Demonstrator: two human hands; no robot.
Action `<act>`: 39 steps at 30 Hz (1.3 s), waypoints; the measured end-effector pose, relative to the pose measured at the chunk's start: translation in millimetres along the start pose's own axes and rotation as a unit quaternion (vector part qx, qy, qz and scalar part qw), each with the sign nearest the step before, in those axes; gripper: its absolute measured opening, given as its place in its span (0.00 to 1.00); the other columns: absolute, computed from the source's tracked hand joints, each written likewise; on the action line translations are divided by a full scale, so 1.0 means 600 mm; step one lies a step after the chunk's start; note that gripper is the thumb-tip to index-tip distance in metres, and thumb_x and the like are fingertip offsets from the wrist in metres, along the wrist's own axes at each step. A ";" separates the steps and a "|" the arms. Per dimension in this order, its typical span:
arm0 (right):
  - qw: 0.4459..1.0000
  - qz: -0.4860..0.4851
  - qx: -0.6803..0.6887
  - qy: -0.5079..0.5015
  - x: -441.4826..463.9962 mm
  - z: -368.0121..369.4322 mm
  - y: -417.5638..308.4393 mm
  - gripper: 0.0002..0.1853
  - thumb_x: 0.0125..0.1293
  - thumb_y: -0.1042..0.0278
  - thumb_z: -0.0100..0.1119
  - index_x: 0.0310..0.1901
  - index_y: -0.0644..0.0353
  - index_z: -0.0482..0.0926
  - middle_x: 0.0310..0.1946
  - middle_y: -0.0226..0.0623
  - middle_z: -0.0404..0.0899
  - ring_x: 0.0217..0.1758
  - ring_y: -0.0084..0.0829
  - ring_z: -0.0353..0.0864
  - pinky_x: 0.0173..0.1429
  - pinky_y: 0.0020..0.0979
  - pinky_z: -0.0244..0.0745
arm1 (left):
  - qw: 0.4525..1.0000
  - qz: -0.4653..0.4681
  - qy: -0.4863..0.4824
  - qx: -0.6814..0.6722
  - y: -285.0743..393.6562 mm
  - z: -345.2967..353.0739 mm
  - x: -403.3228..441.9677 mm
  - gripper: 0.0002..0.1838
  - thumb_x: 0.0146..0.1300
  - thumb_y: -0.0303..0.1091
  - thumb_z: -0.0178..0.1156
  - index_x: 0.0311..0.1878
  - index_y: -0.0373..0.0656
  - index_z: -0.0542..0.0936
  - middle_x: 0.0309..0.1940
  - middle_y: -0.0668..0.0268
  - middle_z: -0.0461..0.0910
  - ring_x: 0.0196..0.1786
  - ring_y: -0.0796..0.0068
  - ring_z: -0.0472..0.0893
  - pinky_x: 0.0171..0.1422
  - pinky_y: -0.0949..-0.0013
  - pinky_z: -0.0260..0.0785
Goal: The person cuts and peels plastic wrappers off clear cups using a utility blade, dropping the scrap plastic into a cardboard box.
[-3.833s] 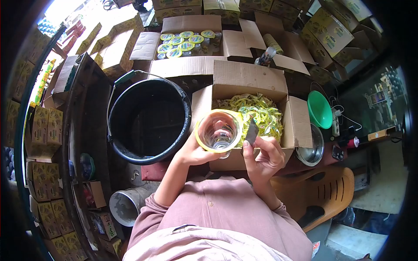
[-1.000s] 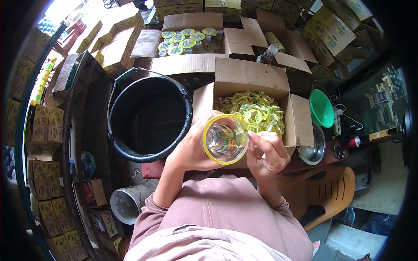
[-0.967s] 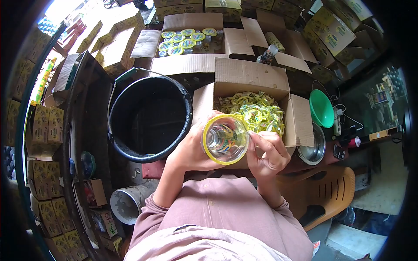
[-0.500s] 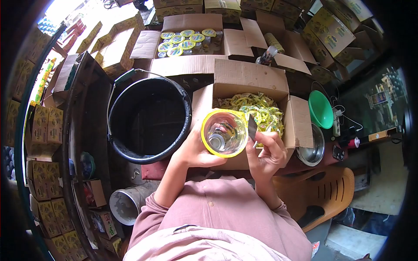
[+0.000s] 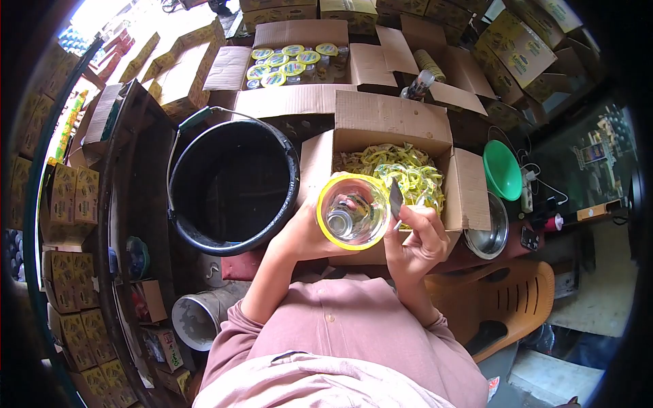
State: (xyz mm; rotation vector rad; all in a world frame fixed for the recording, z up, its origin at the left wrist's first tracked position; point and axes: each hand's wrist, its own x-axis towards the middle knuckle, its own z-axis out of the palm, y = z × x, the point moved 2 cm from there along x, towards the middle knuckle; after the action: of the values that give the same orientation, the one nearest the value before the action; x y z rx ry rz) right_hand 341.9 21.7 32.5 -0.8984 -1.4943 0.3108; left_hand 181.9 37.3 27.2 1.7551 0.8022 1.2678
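Observation:
My left hand [image 5: 306, 228] is wrapped round a clear plastic cup [image 5: 348, 214], its mouth facing me and a yellow ring of film around its rim. Between the thumb and fingers of my right hand [image 5: 416, 238] is a small dark flat blade [image 5: 395, 198], close to the right side of the cup's rim. Behind both hands, a cardboard box [image 5: 391, 117] holds a heap of yellow-green film strips [image 5: 408, 178].
To the left stands a black bucket [image 5: 178, 217]. Sealed yellow-lidded cups [image 5: 292, 68] fill part of a carton at the back. A green bowl [image 5: 502, 170], a metal bowl [image 5: 491, 234] and an orange chair [image 5: 517, 299] are on the right.
The cup has shifted slightly right and down in my left hand. My right hand and the blade have barely moved.

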 end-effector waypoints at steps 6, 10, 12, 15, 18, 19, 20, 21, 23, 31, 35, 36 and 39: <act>1.000 -0.016 -0.009 0.000 0.003 -0.001 -0.003 0.14 0.43 0.85 0.62 0.35 0.64 0.81 0.26 0.36 0.78 0.28 0.26 0.78 0.34 0.23 0.73 | 0.999 -0.014 -0.028 -0.016 -0.002 0.000 0.000 0.37 0.35 0.31 0.73 0.52 0.37 0.67 0.46 0.61 0.70 0.49 0.69 0.72 0.53 0.69 0.66; 1.000 0.004 -0.011 -0.002 0.001 -0.003 0.005 0.14 0.43 0.85 0.62 0.35 0.65 0.81 0.26 0.36 0.77 0.28 0.26 0.78 0.34 0.23 0.73 | 0.999 0.001 -0.051 -0.001 -0.018 0.005 -0.008 0.42 0.32 0.32 0.74 0.55 0.38 0.65 0.49 0.61 0.70 0.53 0.70 0.71 0.58 0.69 0.62; 1.000 0.001 0.006 -0.001 0.005 -0.004 0.004 0.14 0.42 0.85 0.62 0.35 0.65 0.81 0.26 0.36 0.77 0.28 0.26 0.78 0.34 0.23 0.72 | 0.998 0.023 -0.042 -0.039 -0.006 0.009 0.000 0.40 0.35 0.32 0.73 0.54 0.36 0.65 0.47 0.61 0.68 0.52 0.70 0.72 0.55 0.70 0.65; 1.000 -0.002 -0.007 0.008 0.008 -0.005 0.004 0.14 0.43 0.85 0.62 0.35 0.65 0.81 0.25 0.36 0.77 0.28 0.26 0.78 0.34 0.23 0.73 | 0.996 0.019 -0.018 -0.089 -0.030 0.015 -0.004 0.44 0.34 0.31 0.73 0.57 0.37 0.61 0.53 0.59 0.61 0.53 0.69 0.71 0.55 0.68 0.65; 1.000 -0.021 -0.020 0.005 0.009 -0.005 0.003 0.13 0.43 0.85 0.62 0.34 0.64 0.81 0.25 0.36 0.77 0.28 0.25 0.78 0.34 0.23 0.73 | 0.994 0.052 -0.017 -0.092 -0.038 0.014 0.000 0.46 0.37 0.30 0.71 0.60 0.38 0.57 0.50 0.58 0.63 0.53 0.68 0.70 0.57 0.65 0.64; 1.000 -0.018 -0.023 0.007 0.008 -0.006 0.003 0.13 0.43 0.84 0.63 0.34 0.64 0.81 0.25 0.35 0.77 0.28 0.25 0.78 0.33 0.23 0.73 | 0.993 0.056 -0.019 -0.103 -0.040 0.014 0.002 0.45 0.37 0.30 0.70 0.60 0.38 0.56 0.50 0.58 0.64 0.53 0.68 0.70 0.58 0.65 0.63; 1.000 -0.015 -0.025 0.008 0.008 -0.007 0.003 0.13 0.43 0.84 0.63 0.34 0.63 0.81 0.25 0.35 0.77 0.28 0.25 0.78 0.33 0.23 0.73 | 0.991 0.060 -0.021 -0.114 -0.041 0.014 0.003 0.45 0.38 0.30 0.70 0.61 0.38 0.56 0.49 0.57 0.65 0.54 0.68 0.69 0.59 0.64 0.63; 1.000 -0.013 -0.027 0.010 0.008 -0.008 0.003 0.13 0.43 0.84 0.63 0.34 0.63 0.81 0.25 0.35 0.77 0.28 0.25 0.78 0.33 0.23 0.73 | 0.994 0.083 -0.013 -0.073 -0.040 0.009 0.004 0.44 0.40 0.29 0.69 0.61 0.37 0.55 0.48 0.57 0.67 0.54 0.68 0.69 0.61 0.65 0.61; 0.998 -0.021 -0.057 0.011 0.009 -0.006 -0.001 0.13 0.44 0.83 0.64 0.34 0.62 0.81 0.25 0.35 0.77 0.28 0.25 0.78 0.32 0.23 0.73 | 0.994 0.052 0.011 -0.094 -0.040 0.014 0.002 0.44 0.39 0.27 0.69 0.61 0.35 0.55 0.49 0.57 0.67 0.54 0.67 0.69 0.61 0.66 0.60; 0.994 -0.044 -0.101 0.019 0.006 0.003 -0.006 0.13 0.44 0.83 0.63 0.35 0.61 0.82 0.25 0.34 0.77 0.27 0.25 0.78 0.32 0.23 0.74 | 0.996 0.048 0.077 0.002 -0.018 0.024 0.002 0.40 0.40 0.26 0.71 0.57 0.36 0.59 0.48 0.59 0.69 0.51 0.70 0.72 0.57 0.70 0.64; 0.993 -0.047 -0.108 0.020 0.008 0.002 -0.006 0.13 0.44 0.83 0.63 0.35 0.61 0.82 0.26 0.35 0.77 0.27 0.26 0.78 0.33 0.23 0.74 | 0.997 0.037 0.063 0.004 -0.016 0.024 0.003 0.40 0.38 0.26 0.71 0.57 0.36 0.60 0.47 0.60 0.69 0.50 0.69 0.72 0.57 0.69 0.65; 0.993 -0.046 -0.110 0.019 0.009 0.001 -0.006 0.13 0.44 0.83 0.63 0.35 0.62 0.82 0.26 0.35 0.77 0.27 0.26 0.78 0.33 0.24 0.74 | 0.997 0.039 0.061 0.011 -0.017 0.025 0.002 0.41 0.38 0.26 0.71 0.57 0.37 0.61 0.47 0.59 0.69 0.50 0.69 0.73 0.57 0.69 0.65; 0.999 -0.010 -0.046 0.003 0.010 -0.003 0.002 0.13 0.43 0.83 0.62 0.35 0.62 0.81 0.26 0.36 0.77 0.28 0.27 0.79 0.34 0.24 0.74 | 0.998 0.035 0.041 0.018 -0.023 0.023 0.003 0.40 0.37 0.26 0.71 0.56 0.37 0.62 0.47 0.59 0.68 0.50 0.68 0.73 0.57 0.69 0.65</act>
State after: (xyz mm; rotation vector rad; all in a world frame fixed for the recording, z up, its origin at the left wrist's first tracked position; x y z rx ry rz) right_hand 344.9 25.9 36.2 -0.9566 -1.5218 0.2260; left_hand 194.7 41.8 13.4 1.7829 0.8218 1.3864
